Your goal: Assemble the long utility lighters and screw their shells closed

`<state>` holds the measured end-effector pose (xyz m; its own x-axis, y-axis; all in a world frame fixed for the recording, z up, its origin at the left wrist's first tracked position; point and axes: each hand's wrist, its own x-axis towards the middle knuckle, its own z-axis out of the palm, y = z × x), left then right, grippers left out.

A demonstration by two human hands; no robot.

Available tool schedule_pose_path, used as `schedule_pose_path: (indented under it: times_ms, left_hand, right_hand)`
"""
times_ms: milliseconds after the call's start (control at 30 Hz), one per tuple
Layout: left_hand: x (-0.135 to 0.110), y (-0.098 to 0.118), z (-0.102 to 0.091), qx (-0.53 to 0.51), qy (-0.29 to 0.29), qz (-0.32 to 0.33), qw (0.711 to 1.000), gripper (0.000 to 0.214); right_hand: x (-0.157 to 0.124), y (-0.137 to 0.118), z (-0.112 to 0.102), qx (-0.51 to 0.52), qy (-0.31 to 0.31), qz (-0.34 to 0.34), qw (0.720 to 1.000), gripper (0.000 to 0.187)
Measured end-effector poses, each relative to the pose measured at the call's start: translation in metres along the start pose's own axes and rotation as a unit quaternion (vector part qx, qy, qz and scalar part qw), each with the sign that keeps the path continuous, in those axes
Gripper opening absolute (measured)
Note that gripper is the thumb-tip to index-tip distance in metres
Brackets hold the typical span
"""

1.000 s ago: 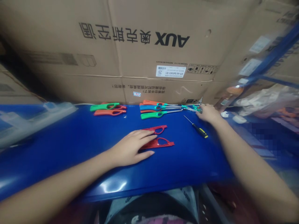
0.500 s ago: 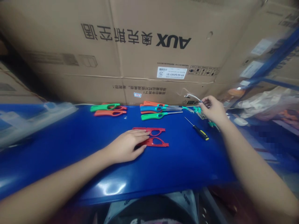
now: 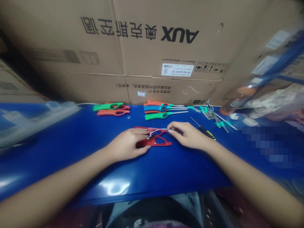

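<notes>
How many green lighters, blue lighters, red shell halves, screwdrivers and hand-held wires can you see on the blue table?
Green lighters: 2
Blue lighters: 1
Red shell halves: 2
Screwdrivers: 1
Thin wire pinched in the right hand: 1
Total: 7

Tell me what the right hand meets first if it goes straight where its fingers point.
Its fingers point left, so the right hand, pinching a thin wire, would likely meet the red shell halves first, then the left hand. Depth is unclear.
</notes>
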<state>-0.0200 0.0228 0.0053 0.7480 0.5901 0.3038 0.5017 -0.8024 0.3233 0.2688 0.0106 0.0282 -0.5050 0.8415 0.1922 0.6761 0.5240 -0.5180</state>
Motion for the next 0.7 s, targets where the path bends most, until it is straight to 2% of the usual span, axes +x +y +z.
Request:
schedule_pose_path:
  times_ms: [67, 167, 300, 467, 700]
  left_hand:
    - [0.000, 0.000, 0.003, -0.011, 0.038, -0.001, 0.999, 0.037]
    - [0.002, 0.001, 0.004, -0.037, 0.080, 0.009, 0.996, 0.032]
    - [0.002, 0.004, 0.003, -0.050, 0.104, 0.009, 0.993, 0.025]
    - [0.000, 0.004, 0.003, -0.034, 0.134, 0.002, 0.990, 0.029]
    - [-0.002, 0.001, 0.005, -0.021, 0.159, -0.001, 0.987, 0.024]
  right_hand:
    - [-0.001, 0.000, 0.007, 0.008, 0.007, -0.003, 1.000, 0.018]
    - [-0.002, 0.000, 0.013, 0.030, 0.030, -0.013, 0.999, 0.019]
    - [-0.003, -0.002, 0.017, 0.051, 0.052, -0.023, 0.997, 0.020]
    - [-0.005, -0.003, 0.014, 0.033, 0.054, -0.030, 0.998, 0.021]
    - [-0.006, 0.004, 0.010, 0.031, 0.060, -0.120, 0.990, 0.029]
